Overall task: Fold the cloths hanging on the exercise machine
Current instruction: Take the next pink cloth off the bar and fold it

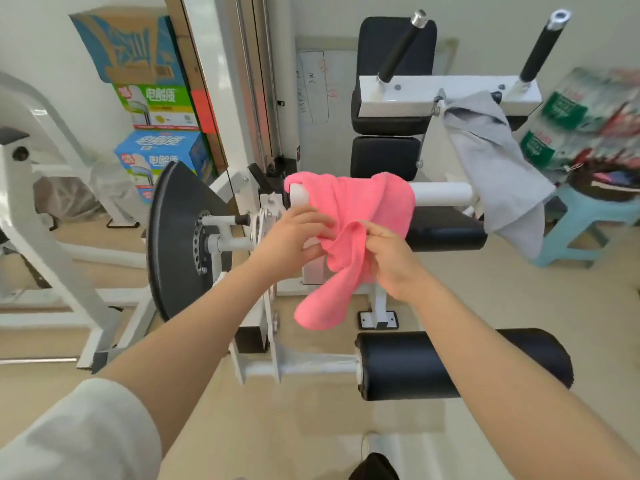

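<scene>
Fluffy pink cloth (349, 216); glossy white metal bar (441, 194).

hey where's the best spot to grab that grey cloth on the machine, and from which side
Probably its lower hanging end. The grey cloth is caught at the top on the white beam, beside the right upright handle, and drapes down in front of the white bar. Come from the front, pinch the free bottom edge, then lift the top off.
</scene>
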Demonstrator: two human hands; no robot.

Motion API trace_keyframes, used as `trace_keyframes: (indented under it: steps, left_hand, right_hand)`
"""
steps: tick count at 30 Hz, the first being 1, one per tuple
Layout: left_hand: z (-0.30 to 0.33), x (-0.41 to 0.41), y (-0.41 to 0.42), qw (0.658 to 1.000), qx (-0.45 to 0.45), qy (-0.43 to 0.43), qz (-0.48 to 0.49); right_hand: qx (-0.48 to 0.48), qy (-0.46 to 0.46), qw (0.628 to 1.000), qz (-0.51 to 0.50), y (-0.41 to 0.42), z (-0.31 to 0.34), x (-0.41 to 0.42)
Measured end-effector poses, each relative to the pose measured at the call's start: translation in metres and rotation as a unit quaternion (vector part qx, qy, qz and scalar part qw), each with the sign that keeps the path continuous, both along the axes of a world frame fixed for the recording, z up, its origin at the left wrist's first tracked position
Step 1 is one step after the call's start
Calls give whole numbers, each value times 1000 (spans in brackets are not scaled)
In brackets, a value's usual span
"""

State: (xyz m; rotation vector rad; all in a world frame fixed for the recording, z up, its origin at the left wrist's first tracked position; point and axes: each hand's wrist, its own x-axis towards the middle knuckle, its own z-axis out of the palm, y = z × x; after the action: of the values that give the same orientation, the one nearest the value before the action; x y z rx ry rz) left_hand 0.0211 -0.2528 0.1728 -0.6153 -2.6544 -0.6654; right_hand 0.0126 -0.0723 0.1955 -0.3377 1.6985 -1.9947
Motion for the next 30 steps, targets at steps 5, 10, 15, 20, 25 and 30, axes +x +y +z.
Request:
trace_keyframes:
  steps: [5,10,15,20,25,30]
  left_hand:
    - [-3,40,1,994,77,-76,-3]
    - [-8,56,7,987,100,-125,8]
    - [-4,61,13,954,232,-183,57]
    - [-5,67,11,848,392,-355,-1]
    - [-38,69,-5,847,181,-500,8]
    - [-60,66,-15,822,253,-487,152]
  right_hand:
    - [-150,-163,974,-51,-9,-13,23]
    - [-220,-220,950,-21,-12,-24,33]
    - [-242,-203,946,-70,-7,-25,47]
    - [-283,-200,915,-205,-5,-21,41]
    - [-313,-231,893,-225,-2,-20,23]
    - [-362,-229,873,-234,14,-23,9]
